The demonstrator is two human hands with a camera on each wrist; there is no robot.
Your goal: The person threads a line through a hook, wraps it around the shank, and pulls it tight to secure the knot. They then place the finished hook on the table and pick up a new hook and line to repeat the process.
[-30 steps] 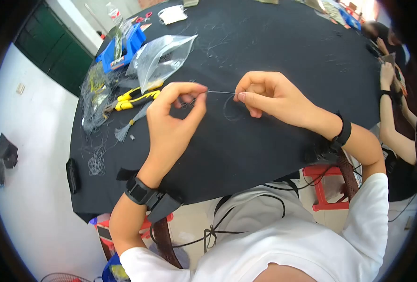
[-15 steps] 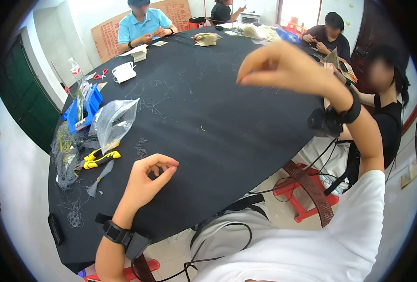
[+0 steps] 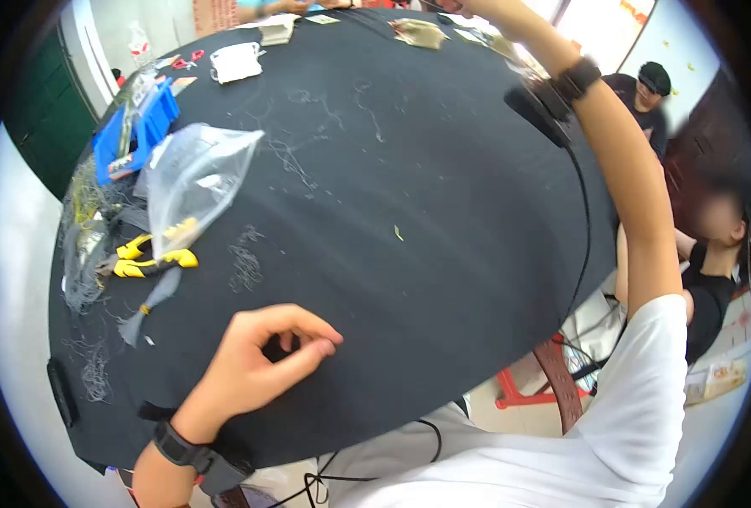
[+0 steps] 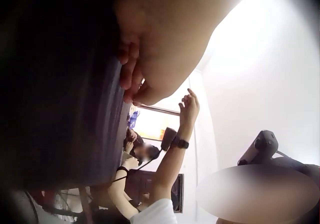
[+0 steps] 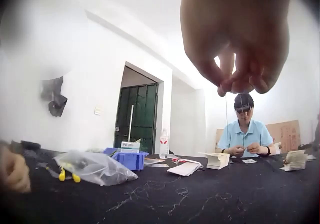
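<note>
My left hand [image 3: 261, 356] is low over the front of the black-covered table, thumb and forefinger tips pinched together and the other fingers curled. My right hand [image 5: 235, 44] is raised high, at the top edge of the head view, with its fingertips brought together. A fine thread [image 5: 226, 109] hangs from those fingertips in the right wrist view. At the left hand's fingertips the thread is too thin to make out now. In the left wrist view the raised right hand [image 4: 189, 111] shows beyond the left one.
Left of the hands lie yellow-handled pliers [image 3: 151, 264], a clear plastic bag [image 3: 198, 190], a blue bin [image 3: 151, 127], a tied grey thread bundle [image 3: 151, 305] and tangled threads [image 3: 247, 258]. White cloth [image 3: 236, 62] and card stacks [image 3: 418, 34] lie farther back. Other people sit around the table.
The hands were close together with thread stretched between them. My right hand has swept up and away to the far right; the left stays low, still pinching. The head view has shifted.
</note>
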